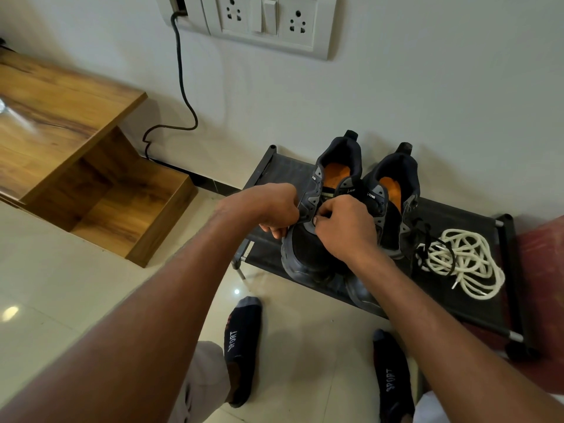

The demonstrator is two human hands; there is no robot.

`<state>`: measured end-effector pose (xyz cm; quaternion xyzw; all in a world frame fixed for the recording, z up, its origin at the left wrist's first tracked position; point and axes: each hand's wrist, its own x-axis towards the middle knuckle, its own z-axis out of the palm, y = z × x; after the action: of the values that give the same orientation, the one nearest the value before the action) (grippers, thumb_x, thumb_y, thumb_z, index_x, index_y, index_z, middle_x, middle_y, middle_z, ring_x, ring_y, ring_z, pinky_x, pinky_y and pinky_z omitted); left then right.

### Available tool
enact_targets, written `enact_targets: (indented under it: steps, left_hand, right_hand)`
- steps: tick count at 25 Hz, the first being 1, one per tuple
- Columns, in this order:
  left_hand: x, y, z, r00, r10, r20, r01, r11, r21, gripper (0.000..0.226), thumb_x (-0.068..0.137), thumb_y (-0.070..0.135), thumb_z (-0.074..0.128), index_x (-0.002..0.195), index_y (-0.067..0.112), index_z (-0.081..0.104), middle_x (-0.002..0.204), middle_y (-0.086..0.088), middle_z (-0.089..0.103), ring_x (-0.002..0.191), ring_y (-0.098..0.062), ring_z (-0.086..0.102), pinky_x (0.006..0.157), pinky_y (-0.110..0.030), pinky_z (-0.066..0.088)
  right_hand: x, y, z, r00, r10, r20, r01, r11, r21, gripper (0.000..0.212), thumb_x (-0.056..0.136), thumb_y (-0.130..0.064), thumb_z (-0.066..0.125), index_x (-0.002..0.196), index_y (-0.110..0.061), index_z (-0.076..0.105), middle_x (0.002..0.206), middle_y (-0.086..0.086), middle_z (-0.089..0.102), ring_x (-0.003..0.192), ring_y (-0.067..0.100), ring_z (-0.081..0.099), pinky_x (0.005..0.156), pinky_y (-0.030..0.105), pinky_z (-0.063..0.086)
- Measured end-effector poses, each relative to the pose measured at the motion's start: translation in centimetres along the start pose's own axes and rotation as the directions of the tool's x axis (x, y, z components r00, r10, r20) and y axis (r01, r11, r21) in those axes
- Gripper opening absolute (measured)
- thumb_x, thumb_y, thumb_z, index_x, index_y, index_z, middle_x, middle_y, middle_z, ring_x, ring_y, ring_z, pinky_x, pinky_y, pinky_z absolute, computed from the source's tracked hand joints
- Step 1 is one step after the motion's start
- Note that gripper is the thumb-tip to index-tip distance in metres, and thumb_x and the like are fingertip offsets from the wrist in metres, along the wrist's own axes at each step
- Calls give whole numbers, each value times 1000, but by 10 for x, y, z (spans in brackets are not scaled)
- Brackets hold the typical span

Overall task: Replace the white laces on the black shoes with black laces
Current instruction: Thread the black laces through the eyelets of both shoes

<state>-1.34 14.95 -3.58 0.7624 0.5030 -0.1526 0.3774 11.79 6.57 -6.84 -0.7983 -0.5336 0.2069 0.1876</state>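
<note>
Two black shoes with orange insoles stand side by side on a low black rack against the wall. My left hand pinches the left eyelet flap of the left shoe. My right hand is closed over the same shoe's lacing area; whatever its fingers hold is hidden. The right shoe stands untouched, its tongue open. A heap of white laces lies on the rack to the right of the shoes. A black lace is tangled over that heap's left side.
A wooden stepped shelf stands at the left. A black cable hangs from the wall socket panel down to the floor. My two feet in dark socks rest on the pale tiled floor. A red surface lies at the right edge.
</note>
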Motion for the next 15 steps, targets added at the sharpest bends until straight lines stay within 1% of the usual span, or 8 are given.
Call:
enact_targets:
  steps: [3,5,7,8,10,12,13,15]
  left_hand:
    - [0,-1,-2,1000,12,-10,-12,1000,-9,21,106,15,51,107,4,69,91,-12,78,86,-22,77,69,-28,58]
    - [-2,1,-3,993,50,-104,-54,998,-34,16,104,19,59,103,8,70,88,-9,77,83,-21,75,71,-29,57]
    - [-3,3,-4,978,97,-182,-113,990,-81,10,98,21,71,100,11,71,86,-4,75,81,-16,74,73,-27,54]
    - [-4,3,-4,977,108,-185,-126,988,-89,10,95,20,75,100,12,71,84,-1,73,79,-14,72,70,-25,51]
    - [-4,4,1,978,106,-179,-125,988,-96,15,89,19,81,99,15,69,80,3,69,75,-11,68,65,-22,46]
    - [-1,3,5,973,105,-205,-133,983,-128,17,86,22,84,94,14,71,78,4,69,73,-12,68,67,-24,48]
    - [0,3,6,971,108,-215,-144,977,-158,17,85,23,84,91,14,71,78,4,69,73,-12,68,68,-25,49]
    - [1,2,8,974,96,-208,-147,958,-248,15,87,22,83,87,14,70,79,4,68,76,-13,66,67,-24,48]
  right_hand:
    - [-1,-2,-6,994,62,87,-73,988,139,18,96,-9,65,88,-15,79,93,5,74,87,24,68,82,43,61]
    - [0,-2,-16,985,60,160,-85,984,157,17,94,-8,65,93,-18,79,95,1,73,91,21,67,86,40,59]
    - [2,-1,-24,972,23,236,-55,990,127,21,91,-10,70,107,-22,73,97,-3,68,95,20,66,84,38,57]
    - [2,1,-28,960,11,279,-48,991,127,32,89,-12,74,118,-23,68,101,-3,65,98,20,65,83,38,57]
    - [3,6,-30,939,-16,344,-23,994,111,67,83,-19,85,141,-23,51,115,1,57,105,21,62,86,38,55]
    - [1,12,-30,943,-72,324,67,997,26,97,76,-28,93,153,-26,35,131,6,52,117,24,58,98,43,55]
    - [0,15,-29,954,-100,284,105,994,-1,105,73,-30,95,155,-28,30,135,7,51,122,26,57,102,46,54]
    - [-2,18,-28,968,-135,211,140,990,-8,112,69,-31,97,156,-31,26,137,6,53,124,26,57,102,48,54]
